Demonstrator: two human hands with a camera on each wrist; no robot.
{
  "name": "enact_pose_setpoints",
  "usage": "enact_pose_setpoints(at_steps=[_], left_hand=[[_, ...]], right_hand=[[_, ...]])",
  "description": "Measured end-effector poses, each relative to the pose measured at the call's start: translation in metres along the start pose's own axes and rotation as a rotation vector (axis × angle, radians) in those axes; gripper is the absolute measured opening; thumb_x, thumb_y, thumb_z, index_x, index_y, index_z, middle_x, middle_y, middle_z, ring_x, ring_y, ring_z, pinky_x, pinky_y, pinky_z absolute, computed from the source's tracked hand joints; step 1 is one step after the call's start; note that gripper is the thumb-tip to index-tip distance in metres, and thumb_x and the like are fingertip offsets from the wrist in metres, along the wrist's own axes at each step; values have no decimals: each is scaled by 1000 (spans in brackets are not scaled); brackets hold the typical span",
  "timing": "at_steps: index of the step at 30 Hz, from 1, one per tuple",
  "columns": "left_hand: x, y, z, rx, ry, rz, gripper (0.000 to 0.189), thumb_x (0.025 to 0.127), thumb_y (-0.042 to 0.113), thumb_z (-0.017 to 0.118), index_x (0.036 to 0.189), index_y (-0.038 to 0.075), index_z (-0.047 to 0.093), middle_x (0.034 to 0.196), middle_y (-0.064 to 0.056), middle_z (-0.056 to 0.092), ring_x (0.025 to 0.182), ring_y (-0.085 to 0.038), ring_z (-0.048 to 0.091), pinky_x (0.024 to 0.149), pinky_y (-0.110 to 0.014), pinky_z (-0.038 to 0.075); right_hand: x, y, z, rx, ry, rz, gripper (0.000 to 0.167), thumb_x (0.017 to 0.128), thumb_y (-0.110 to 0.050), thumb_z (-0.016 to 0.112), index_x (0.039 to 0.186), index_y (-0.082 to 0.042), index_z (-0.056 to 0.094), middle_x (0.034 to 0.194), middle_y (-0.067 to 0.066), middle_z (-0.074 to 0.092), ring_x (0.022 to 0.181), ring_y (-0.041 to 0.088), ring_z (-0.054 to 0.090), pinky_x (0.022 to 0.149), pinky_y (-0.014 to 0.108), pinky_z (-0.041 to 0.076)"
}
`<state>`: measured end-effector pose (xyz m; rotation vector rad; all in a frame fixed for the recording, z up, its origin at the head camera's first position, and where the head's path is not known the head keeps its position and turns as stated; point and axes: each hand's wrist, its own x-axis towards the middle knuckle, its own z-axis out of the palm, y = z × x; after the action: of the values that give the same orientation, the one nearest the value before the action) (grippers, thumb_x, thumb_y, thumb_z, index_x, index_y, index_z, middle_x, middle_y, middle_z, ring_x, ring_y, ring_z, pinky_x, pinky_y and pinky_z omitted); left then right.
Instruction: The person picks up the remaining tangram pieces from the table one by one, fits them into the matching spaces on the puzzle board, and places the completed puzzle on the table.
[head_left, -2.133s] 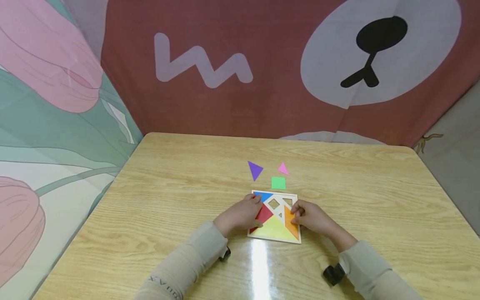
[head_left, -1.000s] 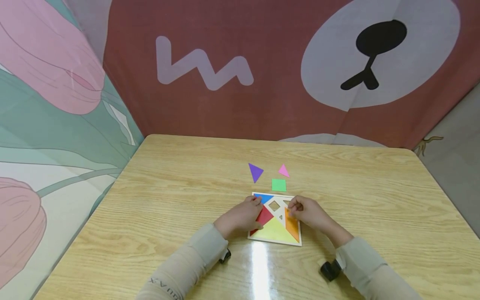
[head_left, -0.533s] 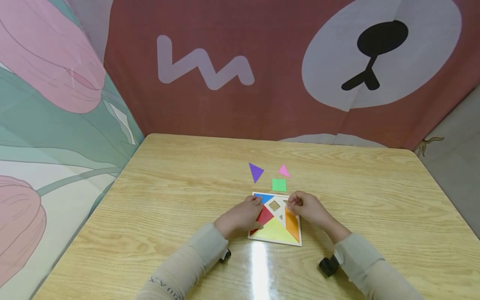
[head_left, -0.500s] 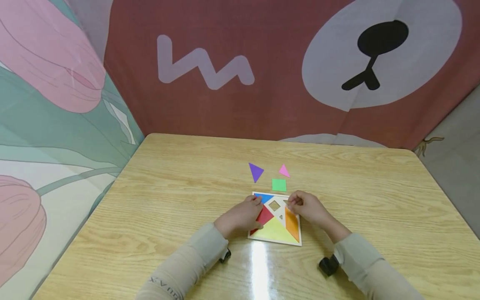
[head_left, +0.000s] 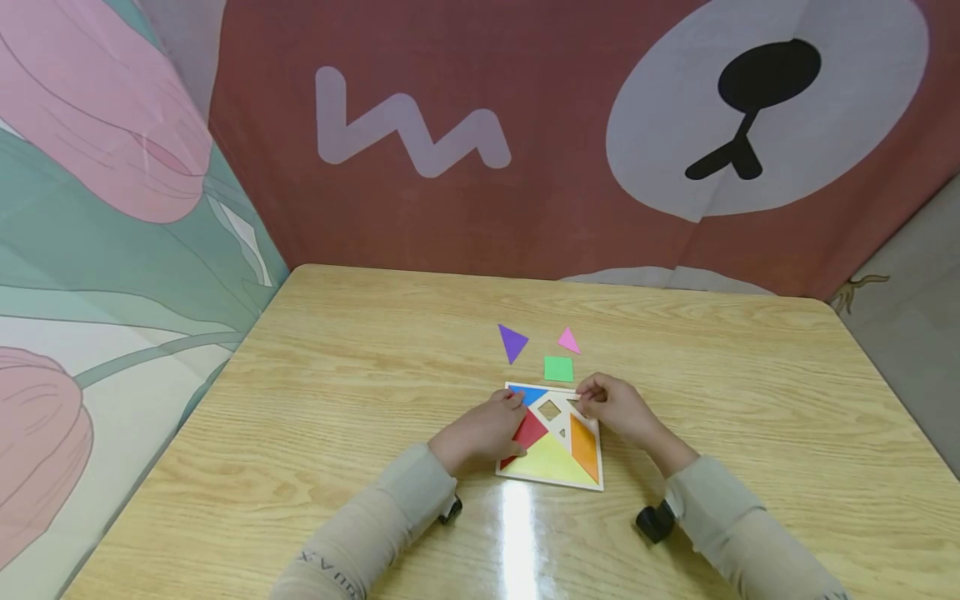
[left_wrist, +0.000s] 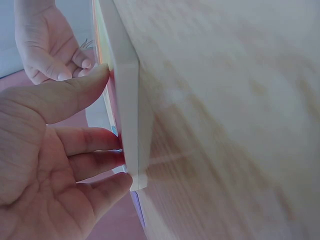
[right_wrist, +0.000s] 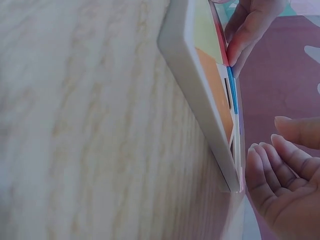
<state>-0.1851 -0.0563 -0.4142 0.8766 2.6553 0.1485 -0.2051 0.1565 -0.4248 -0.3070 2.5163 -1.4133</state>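
Note:
A tangram board (head_left: 551, 482) with a pale wooden frame lies on the table. Set in it are a yellow triangle (head_left: 551, 461), a red triangle (head_left: 532, 430), a blue triangle (head_left: 531, 394) and an orange parallelogram (head_left: 584, 450). Square and triangular slots show bare near its upper right. My left hand (head_left: 480, 429) rests thumb and fingertips on the board's left side, over red and blue. Above the upper right corner hovers my right hand (head_left: 621, 410), fingers loosely bent, nothing between them in the right wrist view. Beyond the board lie a purple triangle (head_left: 513, 343), pink triangle (head_left: 569, 341) and green square (head_left: 558, 369).
The wood-grain table (head_left: 360, 358) reaches back to a reddish-brown cloth (head_left: 555, 217) printed with a bear's face. A black wrist camera (head_left: 655, 523) hangs below the right sleeve. Light glares off the tabletop in front of the board.
My right hand has drawn back from the orange parallelogram, up along the board's right side to the upper right corner. The left hand and the loose pieces stay put.

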Motion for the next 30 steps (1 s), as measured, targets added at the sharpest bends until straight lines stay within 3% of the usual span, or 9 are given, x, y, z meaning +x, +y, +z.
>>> enact_pose_setpoints(at_steps=[30], left_hand=[[0, 2, -1, -10, -4, -10, 61, 81, 32, 59, 129, 0, 38, 137, -13, 27, 126, -26, 19, 101, -27, 21]], right_hand=[[16, 6, -3, -101, 51, -53, 15, 81, -5, 57, 94, 4, 55, 86, 11, 56, 80, 22, 52, 69, 31, 46]])
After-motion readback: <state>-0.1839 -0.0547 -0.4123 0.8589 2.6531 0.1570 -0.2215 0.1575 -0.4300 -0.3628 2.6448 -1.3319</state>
